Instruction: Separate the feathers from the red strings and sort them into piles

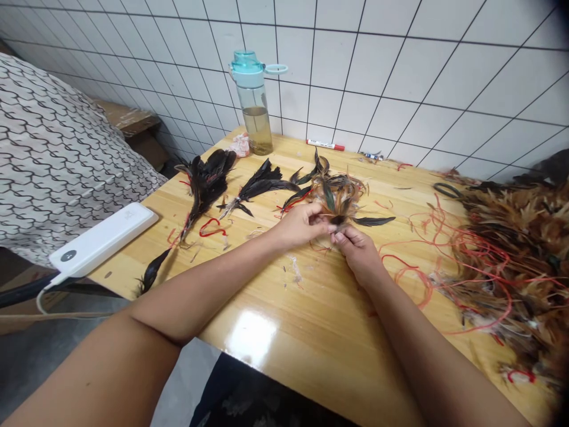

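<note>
Feathers (339, 220) are pinched between thumb and fingers of left hand (299, 226) and right hand (358, 251) above the table (284, 308), seemingly to keep them together, while dark bunches (208, 181) lie at far left, perhaps to avoid mixing.

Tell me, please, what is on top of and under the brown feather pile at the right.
Red string lies in loops across part of the brown feather pile. What is under it cannot be seen: feathers cover it.
</note>
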The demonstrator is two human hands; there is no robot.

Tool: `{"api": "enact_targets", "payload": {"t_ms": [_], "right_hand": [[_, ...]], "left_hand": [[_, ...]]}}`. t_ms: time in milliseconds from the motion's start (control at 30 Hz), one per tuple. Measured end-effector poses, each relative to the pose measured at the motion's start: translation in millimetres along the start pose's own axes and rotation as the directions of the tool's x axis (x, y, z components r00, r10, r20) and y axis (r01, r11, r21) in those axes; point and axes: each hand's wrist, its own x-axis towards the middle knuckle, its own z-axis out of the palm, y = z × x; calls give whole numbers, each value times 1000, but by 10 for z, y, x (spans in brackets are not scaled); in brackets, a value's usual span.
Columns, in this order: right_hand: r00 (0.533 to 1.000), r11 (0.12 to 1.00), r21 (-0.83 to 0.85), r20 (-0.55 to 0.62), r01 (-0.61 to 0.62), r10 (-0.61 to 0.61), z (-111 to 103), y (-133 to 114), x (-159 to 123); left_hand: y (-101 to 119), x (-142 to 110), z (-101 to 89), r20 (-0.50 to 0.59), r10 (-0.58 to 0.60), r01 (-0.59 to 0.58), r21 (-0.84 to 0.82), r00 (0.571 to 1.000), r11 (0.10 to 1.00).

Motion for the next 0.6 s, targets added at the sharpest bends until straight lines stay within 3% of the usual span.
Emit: {"api": "enact_targets", "payload": {"t_ms": [100, 167, 200, 267, 333, 400, 600], "right_hand": [[999, 996, 81, -36, -33, 36, -4, -21, -8], [994, 984, 162, -60, -78, 88, -6, -25, -4], [991, 973, 208, -74, -98, 115, -7, -25, 1], [981, 948, 291, -101, -128, 163, -9, -28, 13], [973, 928, 345, -126, -140, 194, -11, -37, 24], [967, 918, 366, -135, -154, 216, -12, -52, 31], [962, 920, 346, -128, -183, 240, -8, -80, 26]], "left_hand": [[6, 56, -170, -111, 13, -3, 86, 994, 996], [3, 86, -297, -183, 56, -8, 251, 982, 968], [6, 93, -352, -144, 56, -5, 329, 988, 944], [24, 91, -431, 41, 7, -24, 435, 999, 900], [52, 75, -469, 210, -53, -63, 508, 976, 859], [73, 63, -477, 260, -75, -96, 586, 963, 805], [44, 78, -442, 28, 8, -27, 765, 1000, 644]]}}
